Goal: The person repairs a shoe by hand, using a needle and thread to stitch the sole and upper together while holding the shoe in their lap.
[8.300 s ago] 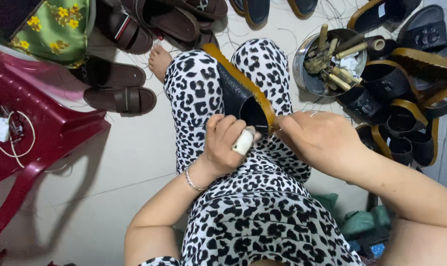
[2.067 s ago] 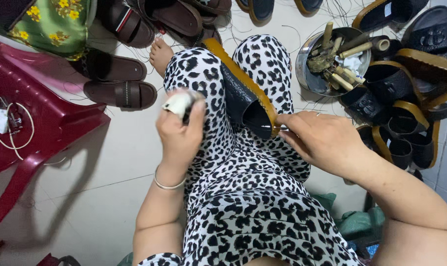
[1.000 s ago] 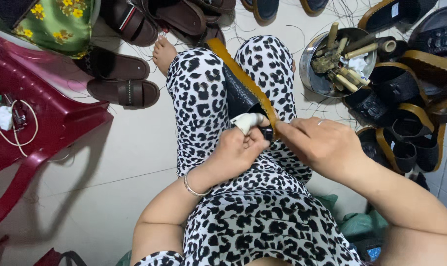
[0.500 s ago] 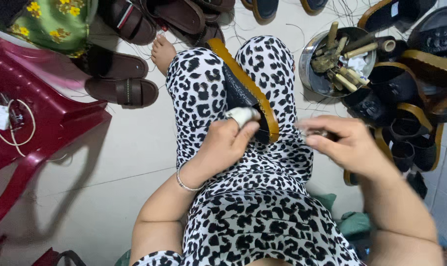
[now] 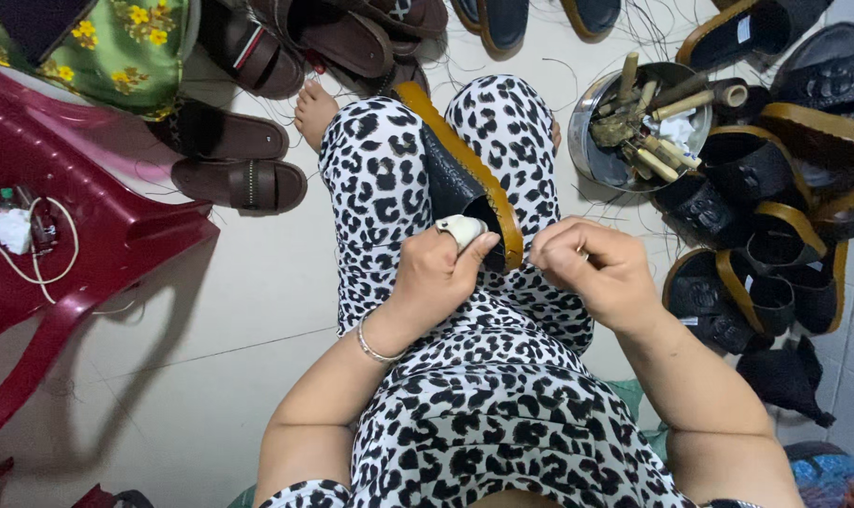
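Observation:
A black sandal with a tan sole edge (image 5: 460, 165) lies between my knees on the spotted trousers. My left hand (image 5: 436, 277) grips its near end, a whitish wrap on the thumb (image 5: 460, 230) pressed against the upper. My right hand (image 5: 596, 273) is closed at the sole's edge just right of it, fingers pinched on something thin that I cannot make out, perhaps a needle or thread.
A metal bowl (image 5: 596, 155) of wooden-handled tools sits on the floor at the right, beside a pile of black and tan sandals (image 5: 775, 235). Brown sandals (image 5: 244, 179) lie at the left near a red plastic chair (image 5: 79, 254). My bare foot (image 5: 312, 111) rests ahead.
My left hand lifted away to the left, then returned to the sandal's near end. My right hand drew out to the right half a second ago and is now back at the sole edge.

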